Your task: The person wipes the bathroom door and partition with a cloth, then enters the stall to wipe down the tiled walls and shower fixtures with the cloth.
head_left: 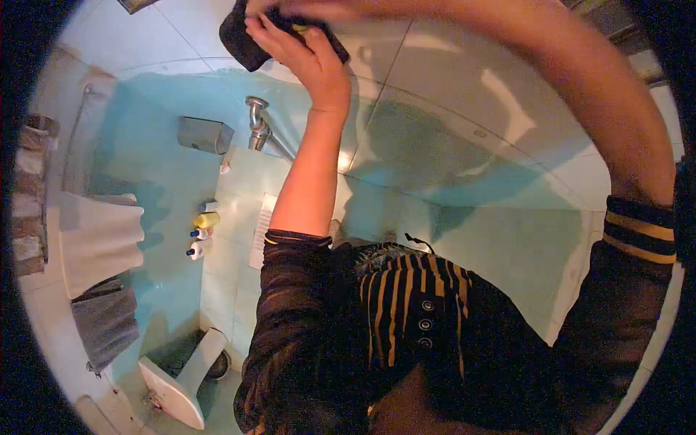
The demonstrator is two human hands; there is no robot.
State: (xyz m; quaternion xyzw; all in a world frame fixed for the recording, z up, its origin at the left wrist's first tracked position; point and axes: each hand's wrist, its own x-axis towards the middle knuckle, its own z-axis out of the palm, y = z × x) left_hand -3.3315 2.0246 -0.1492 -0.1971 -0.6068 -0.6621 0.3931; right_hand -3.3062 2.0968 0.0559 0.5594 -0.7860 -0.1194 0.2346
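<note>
A black cloth (243, 38) is at the top of the view, in front of the pale tiled wall. My left hand (312, 65) is on the cloth, its fingers stretched along it and the thumb apart. A small yellow-green patch (299, 29) shows between the thumb and the cloth; what it belongs to is unclear. From the right, my right arm (573, 80) reaches across the top. My right hand (272, 7) meets the cloth beside my left fingers, but it is blurred and partly cut off by the frame's edge.
Below the cloth, a chrome pipe fitting (257, 119) and a grey metal box (205, 135) are fixed to the wall. Several bottles (206, 219) stand on a ledge. White (101, 239) and grey (107, 322) towels hang at left. A white washbasin (170, 395) is at lower left.
</note>
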